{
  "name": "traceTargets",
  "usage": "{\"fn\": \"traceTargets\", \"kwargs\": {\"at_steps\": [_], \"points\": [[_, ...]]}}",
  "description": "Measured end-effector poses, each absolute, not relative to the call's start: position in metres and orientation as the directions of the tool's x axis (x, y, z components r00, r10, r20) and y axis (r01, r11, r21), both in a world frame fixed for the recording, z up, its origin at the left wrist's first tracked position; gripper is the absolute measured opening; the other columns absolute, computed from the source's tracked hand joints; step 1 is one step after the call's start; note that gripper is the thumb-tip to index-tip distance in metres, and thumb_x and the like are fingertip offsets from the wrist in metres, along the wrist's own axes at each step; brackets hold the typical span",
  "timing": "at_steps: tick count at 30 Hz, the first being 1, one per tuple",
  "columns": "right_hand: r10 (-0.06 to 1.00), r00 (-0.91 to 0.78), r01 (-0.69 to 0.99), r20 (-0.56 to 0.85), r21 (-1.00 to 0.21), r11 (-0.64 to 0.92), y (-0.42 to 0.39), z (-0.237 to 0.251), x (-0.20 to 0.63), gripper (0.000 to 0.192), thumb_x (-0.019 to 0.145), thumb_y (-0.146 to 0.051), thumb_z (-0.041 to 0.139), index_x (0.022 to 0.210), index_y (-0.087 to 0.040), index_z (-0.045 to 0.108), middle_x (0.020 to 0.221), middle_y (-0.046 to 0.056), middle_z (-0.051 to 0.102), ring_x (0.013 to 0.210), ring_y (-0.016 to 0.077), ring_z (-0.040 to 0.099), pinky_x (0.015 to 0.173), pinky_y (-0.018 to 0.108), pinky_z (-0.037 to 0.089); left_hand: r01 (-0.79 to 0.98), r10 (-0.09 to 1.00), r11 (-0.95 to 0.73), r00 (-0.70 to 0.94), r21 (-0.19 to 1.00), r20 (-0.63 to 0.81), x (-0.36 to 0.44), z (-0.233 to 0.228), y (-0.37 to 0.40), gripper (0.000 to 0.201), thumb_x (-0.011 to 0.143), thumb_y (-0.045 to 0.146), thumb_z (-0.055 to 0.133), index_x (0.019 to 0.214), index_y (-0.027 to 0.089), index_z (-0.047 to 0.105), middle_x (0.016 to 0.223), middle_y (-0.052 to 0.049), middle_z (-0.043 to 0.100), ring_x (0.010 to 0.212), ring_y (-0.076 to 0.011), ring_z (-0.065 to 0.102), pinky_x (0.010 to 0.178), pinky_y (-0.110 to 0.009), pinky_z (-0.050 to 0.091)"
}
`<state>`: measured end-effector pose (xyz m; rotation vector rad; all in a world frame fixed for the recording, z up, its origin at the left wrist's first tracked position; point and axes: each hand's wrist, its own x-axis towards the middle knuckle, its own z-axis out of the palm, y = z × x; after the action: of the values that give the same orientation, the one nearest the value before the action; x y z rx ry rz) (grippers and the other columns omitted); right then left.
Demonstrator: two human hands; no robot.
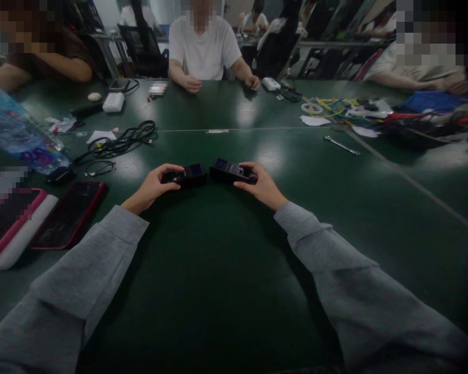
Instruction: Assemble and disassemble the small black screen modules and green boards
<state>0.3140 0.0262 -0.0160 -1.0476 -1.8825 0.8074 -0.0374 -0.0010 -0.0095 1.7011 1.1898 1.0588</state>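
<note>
Two black devices are held above or on the surface (203, 291), one per hand. The left device (196, 174) is pinched between the thumb and fingers of the left hand (152, 186); the right device (223, 167) is pinched likewise by the right hand (262, 187). The two are angled with their near ends almost meeting, a narrow gap being left between them. One small dark screen can be seen on each.

To the left, one red-edged phone (72, 215) is laid flat beside a second red-edged item (13, 221), by which a white slab (33, 231) is partly covered. One bottle (27, 135), one coiled black cable (128, 139) and one white block (113, 102) are seen farther back. On the right, one wrench (341, 145) is laid near a heap of wires (331, 109), whose strands cannot be counted.

Three people are seated across the surface, one in a white shirt (203, 47); their heads are masked or cut off. The outer ends of both devices are hidden by the fingers, and whether their undersides are touching the surface cannot be told. The bottle is cut off by the left edge.
</note>
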Motion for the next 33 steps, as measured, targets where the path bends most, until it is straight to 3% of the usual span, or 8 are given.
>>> {"fn": "traceTargets", "kwargs": {"at_steps": [5, 11, 16, 24, 33], "points": [[0.875, -0.444, 0.279, 0.195, -0.897, 0.341, 0.030, -0.006, 0.325, 0.063, 0.071, -0.037, 0.083, 0.125, -0.024, 0.056, 0.126, 0.009, 0.062, 0.114, 0.0289, 0.061, 0.104, 0.057, 0.045, 0.313, 0.937, -0.299, 0.276, 0.902, 0.215, -0.036, -0.008, -0.001, 0.042, 0.069, 0.018, 0.069, 0.111, 0.022, 0.067, 0.133, -0.009, 0.063, 0.121, -0.0273, 0.062, 0.105, -0.053, 0.048], [0.861, -0.490, 0.272, 0.135, -0.915, 0.298, 0.030, 0.001, 0.330, 0.062, 0.072, -0.034, 0.083, 0.127, -0.024, 0.056, 0.127, 0.009, 0.062, 0.117, 0.0291, 0.060, 0.108, 0.058, 0.042, 0.343, 0.937, -0.300, 0.280, 0.890, 0.208, -0.037, -0.009, -0.002, 0.040, 0.070, 0.016, 0.067, 0.109, 0.023, 0.068, 0.132, -0.008, 0.063, 0.120, -0.0271, 0.062, 0.103, -0.053, 0.050], [0.847, -0.505, 0.270, 0.164, -0.902, 0.336, 0.031, -0.004, 0.331, 0.062, 0.074, -0.035, 0.082, 0.129, -0.025, 0.055, 0.130, 0.008, 0.060, 0.119, 0.0288, 0.059, 0.109, 0.057, 0.042, 0.370, 0.936, -0.301, 0.292, 0.879, 0.198, -0.037, -0.006, -0.004, 0.042, 0.069, 0.019, 0.073, 0.110, 0.024, 0.067, 0.132, -0.008, 0.062, 0.119, -0.0273, 0.062, 0.104, -0.051, 0.049], [0.818, -0.504, 0.378, 0.277, -0.781, 0.497, 0.026, -0.008, 0.324, 0.064, 0.081, -0.039, 0.076, 0.138, -0.029, 0.049, 0.139, 0.008, 0.052, 0.125, 0.0300, 0.054, 0.108, 0.057, 0.043, 0.496, 0.932, -0.353, 0.262, 0.793, 0.251, -0.025, 0.002, -0.009, 0.073, 0.069, 0.042, 0.082, 0.134, 0.026, 0.052, 0.134, -0.009, 0.059, 0.124, -0.0294, 0.057, 0.106, -0.051, 0.046], [0.772, -0.535, 0.363, 0.343, -0.732, 0.577, 0.023, -0.007, 0.320, 0.062, 0.085, -0.038, 0.072, 0.141, -0.033, 0.047, 0.142, 0.006, 0.051, 0.130, 0.0321, 0.049, 0.114, 0.057, 0.036, 0.500, 0.950, -0.289, 0.257, 0.816, 0.178, -0.026, 0.000, -0.007, 0.061, 0.072, 0.046, 0.080, 0.122, 0.023, 0.054, 0.122, -0.007, 0.063, 0.110, -0.0253, 0.062, 0.099, -0.045, 0.050]]}}
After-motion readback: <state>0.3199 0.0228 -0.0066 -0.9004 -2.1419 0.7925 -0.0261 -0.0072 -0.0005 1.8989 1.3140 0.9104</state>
